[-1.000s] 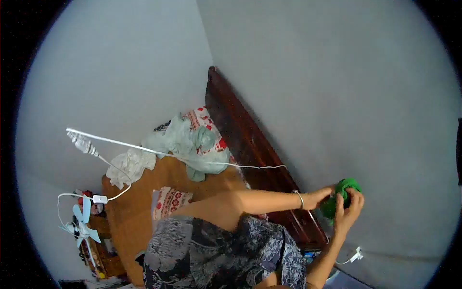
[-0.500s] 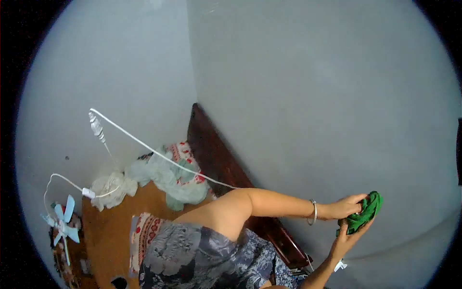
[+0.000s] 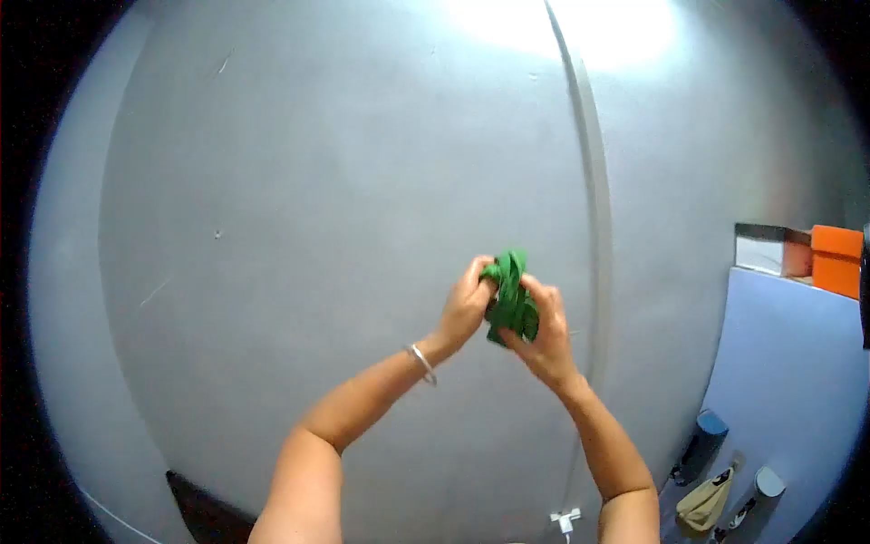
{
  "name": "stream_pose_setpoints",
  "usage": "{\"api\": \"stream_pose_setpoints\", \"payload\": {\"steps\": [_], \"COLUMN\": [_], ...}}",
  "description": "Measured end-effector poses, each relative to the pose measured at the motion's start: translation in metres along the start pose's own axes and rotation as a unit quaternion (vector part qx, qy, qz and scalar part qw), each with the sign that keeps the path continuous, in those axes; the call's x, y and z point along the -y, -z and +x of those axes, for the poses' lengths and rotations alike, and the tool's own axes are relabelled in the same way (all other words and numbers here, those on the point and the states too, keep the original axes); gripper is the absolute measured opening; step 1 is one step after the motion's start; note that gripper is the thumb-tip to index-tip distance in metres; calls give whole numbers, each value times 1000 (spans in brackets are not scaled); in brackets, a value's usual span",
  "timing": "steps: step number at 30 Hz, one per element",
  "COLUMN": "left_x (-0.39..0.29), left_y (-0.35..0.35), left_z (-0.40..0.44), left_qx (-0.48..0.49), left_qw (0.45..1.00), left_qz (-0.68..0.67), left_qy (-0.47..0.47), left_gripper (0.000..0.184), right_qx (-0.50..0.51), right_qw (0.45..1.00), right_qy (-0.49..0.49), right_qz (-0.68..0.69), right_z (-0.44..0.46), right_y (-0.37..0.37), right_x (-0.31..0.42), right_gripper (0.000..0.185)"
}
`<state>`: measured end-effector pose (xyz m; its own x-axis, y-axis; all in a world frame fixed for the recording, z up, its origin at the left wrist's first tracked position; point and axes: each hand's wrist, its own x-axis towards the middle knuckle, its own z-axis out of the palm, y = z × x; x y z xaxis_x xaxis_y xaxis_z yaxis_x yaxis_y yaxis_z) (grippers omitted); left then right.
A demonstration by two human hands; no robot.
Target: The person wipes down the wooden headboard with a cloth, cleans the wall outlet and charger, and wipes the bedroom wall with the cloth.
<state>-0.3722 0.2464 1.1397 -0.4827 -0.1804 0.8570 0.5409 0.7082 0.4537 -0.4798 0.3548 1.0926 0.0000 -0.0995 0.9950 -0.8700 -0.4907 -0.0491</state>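
Observation:
A crumpled green cloth [image 3: 512, 295] is bunched up between my two hands, held out in front of the grey wall. My left hand [image 3: 468, 299], with a silver bangle [image 3: 422, 363] on its wrist, grips the cloth's left side, fingers closed on it. On the other side, my right hand [image 3: 547, 331] curls its fingers and thumb around the cloth's right and lower part. Folds hide some of the fingertips.
A grey wall [image 3: 344, 181] fills most of the view, with a vertical strip [image 3: 594, 181] on it. At right, an orange box [image 3: 836, 261] and a white box [image 3: 759, 252] top a pale cabinet [image 3: 788, 363]. Bags hang on its side. A plugged-in white charger [image 3: 565, 522] is low down.
The view has swung right and up, so the bed, fan and clothes have left it. Both hands still hold the green cloth, now near the middle of the view.

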Motion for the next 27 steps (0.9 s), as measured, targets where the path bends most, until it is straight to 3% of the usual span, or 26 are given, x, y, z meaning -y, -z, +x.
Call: {"api": "stream_pose_setpoints", "payload": {"steps": [2, 3, 6, 7, 9, 12, 13, 14, 15, 17, 19, 20, 22, 23, 24, 25, 27], "left_x": [-34, -23, -44, -45, -44, -42, -47, -39, -57, -73, -92, -96, -95, -94, -94, -95, -71], "left_y": [6, -1, 9, 9, 14, -5, -12, 0, -5, 3, -5, -6, -14, -20, -21, -28, -38], "left_z": [28, 59, 95, 107, 137, 202, 225, 269, 271, 317, 336, 356, 378, 381, 383, 367, 357], "left_qx": [15, 25, 44, 22, -15, -109, -124, -231, -223, -235, -336, -257, -174, -222, -269, -239, -249], "left_qw": [997, 997, 987, 984, 966, 929, 932, 727, 831, 763, 638, 757, 855, 836, 807, 754, 749], "left_qz": [-42, -49, -97, -71, 10, 108, 134, 366, 254, 293, 366, 313, 248, 327, 403, 546, 557], "left_qy": [-56, -61, -123, -160, -259, -338, -314, -533, -441, -526, -588, -513, -420, -380, -336, -276, -258], "left_gripper": [29, 32, 44, 44, 40, 40, 42, 43, 46, 47, 38, 44, 66, 44, 34, 28, 21], "right_qx": [-67, -104, -125, -123, -161, -157, -145, -144, -151, -144, -149, -150, -148, -106, -63, -38, 20], "right_qw": [991, 979, 957, 956, 895, 845, 837, 824, 805, 767, 812, 805, 798, 778, 748, 746, 805], "right_qy": [82, 114, 192, 194, 272, 337, 349, 354, 382, 375, 352, 335, 320, 264, 208, 212, 157], "right_qz": [-88, -130, -176, -180, -316, -385, -395, -419, -428, -500, -442, -465, -488, -560, -627, -630, -572], "right_z": [40, 63, 111, 123, 150, 203, 226, 248, 268, 316, 361, 366, 375, 385, 392, 383, 373], "right_y": [5, 9, 8, 11, 16, 46, 60, 64, 67, 76, 85, 88, 91, 90, 89, 86, 82], "right_x": [14, -13, -24, -25, -29, -68, -82, -81, -74, -75, -71, -60, -62, -72, -80, -79, -89], "right_gripper": [77, 78, 70, 70, 60, 60, 61, 61, 60, 45, 47, 44, 40, 36, 32, 24, 21]}}
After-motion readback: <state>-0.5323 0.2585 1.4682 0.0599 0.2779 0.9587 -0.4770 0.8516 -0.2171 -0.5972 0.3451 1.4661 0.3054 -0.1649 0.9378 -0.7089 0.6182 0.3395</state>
